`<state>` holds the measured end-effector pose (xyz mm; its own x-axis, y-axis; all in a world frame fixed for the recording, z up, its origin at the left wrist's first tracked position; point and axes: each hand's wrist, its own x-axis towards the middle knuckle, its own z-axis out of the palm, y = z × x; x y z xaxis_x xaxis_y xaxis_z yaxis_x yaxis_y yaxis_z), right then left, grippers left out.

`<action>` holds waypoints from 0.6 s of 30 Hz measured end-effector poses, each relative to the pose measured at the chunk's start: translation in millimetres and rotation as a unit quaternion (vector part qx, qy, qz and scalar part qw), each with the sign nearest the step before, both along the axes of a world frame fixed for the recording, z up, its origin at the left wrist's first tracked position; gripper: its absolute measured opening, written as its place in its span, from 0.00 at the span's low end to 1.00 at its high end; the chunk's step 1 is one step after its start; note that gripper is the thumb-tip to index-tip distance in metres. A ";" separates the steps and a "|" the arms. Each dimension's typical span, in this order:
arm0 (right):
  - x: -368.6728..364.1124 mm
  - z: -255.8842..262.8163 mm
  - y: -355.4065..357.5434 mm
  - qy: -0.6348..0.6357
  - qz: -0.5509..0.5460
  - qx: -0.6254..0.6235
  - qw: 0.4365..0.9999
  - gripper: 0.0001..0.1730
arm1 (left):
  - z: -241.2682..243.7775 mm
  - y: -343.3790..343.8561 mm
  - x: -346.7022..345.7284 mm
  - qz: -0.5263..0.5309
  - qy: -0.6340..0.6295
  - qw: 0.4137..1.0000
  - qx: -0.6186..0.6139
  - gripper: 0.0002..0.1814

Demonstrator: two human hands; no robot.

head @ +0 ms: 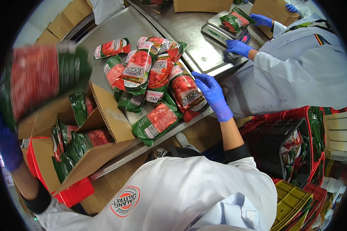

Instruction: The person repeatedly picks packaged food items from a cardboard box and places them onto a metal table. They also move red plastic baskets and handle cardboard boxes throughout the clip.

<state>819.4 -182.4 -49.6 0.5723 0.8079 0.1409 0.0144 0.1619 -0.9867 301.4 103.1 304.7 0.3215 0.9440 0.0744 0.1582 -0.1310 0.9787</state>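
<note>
My left hand [7, 144], in a blue glove, is raised at the far left with a blurred red and green meat pouch [37, 83] in its grip. Below and beside it, an open cardboard box [86, 164] with dividers holds several similar pouches. My right hand [212, 92], also gloved in blue, is at the table edge beside a Tocino pouch [185, 86]; its fingers are slightly bent, and whether they touch the pouch is unclear. A pile of meat pouches [138, 63] lies on the steel table [89, 34], with one pouch [159, 122] at the near edge.
Across the table a co-worker's gloved hands [238, 48] are beside a weighing scale [219, 31] bearing a pouch [234, 21]. A red crate [75, 192] is under the box. Stacked crates [315, 135] with pouches stand at the right. More cardboard boxes [75, 13] line the upper left.
</note>
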 end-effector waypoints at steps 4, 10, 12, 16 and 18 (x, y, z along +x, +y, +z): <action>-9.4 13.1 11.1 -0.030 0.038 0.004 0.999 0.17 | 11.9 53.3 115.0 -0.104 0.366 0.689 0.618 0.17; 11.8 8.8 -31.7 -0.039 -0.061 -0.028 0.997 0.17 | -83.5 45.3 311.8 -0.148 0.165 0.964 0.147 0.14; 11.5 4.7 -36.2 -0.028 -0.046 -0.001 0.999 0.16 | -137.8 92.0 276.5 -0.152 0.289 0.868 0.373 0.17; 36.2 -27.3 -66.9 -0.062 -0.118 -0.033 0.991 0.16 | -177.1 -24.0 307.3 -0.505 0.495 0.642 0.297 0.11; 29.9 -31.8 -63.4 -0.048 -0.123 -0.034 0.991 0.17 | -175.6 -54.3 303.6 -0.550 0.546 0.580 0.251 0.11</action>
<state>849.2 -245.7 -81.3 0.7401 0.6544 0.1547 0.1396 0.0755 -0.9873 605.0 48.7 129.1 0.8226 0.0714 -0.5642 0.1994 -0.9653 0.1686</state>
